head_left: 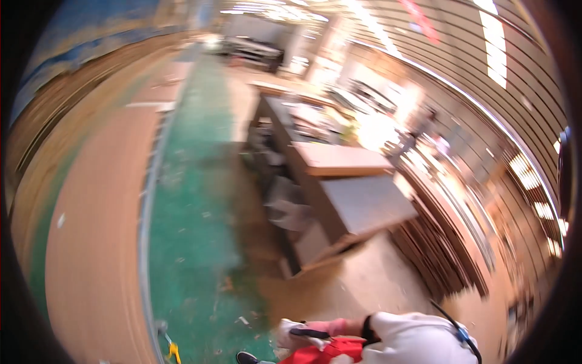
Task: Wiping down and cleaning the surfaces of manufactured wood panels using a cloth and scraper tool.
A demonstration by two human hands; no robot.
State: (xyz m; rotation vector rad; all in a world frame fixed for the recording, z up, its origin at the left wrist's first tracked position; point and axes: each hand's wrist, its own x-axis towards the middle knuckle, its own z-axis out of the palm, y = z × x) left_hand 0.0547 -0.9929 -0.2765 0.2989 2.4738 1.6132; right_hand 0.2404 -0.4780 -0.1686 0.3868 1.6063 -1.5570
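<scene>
At the lower edge, my right hand (290, 335) wears a white glove and appears closed, with motion blur over its fingers. A slim dark object (310, 333) lies along it and seems to be in its grip; its kind is too smeared to make out. Pink covers the wrist area, and behind it comes a dark cuff and a white sleeve (406, 337). Bright red cloth (324, 353) shows just below the hand. I do not see my left hand. A dark shoe (245, 358) pokes in at the bottom.
A dark workbench (315, 206) with boards on top stands ahead on the right. Stacked brown panels (442, 255) lie beyond it. Along the left runs a long brown board surface (97, 242) beside a green floor strip (194, 242). A yellow-handled tool (174, 352) sits lower left. A blurred person (412, 136) is far off.
</scene>
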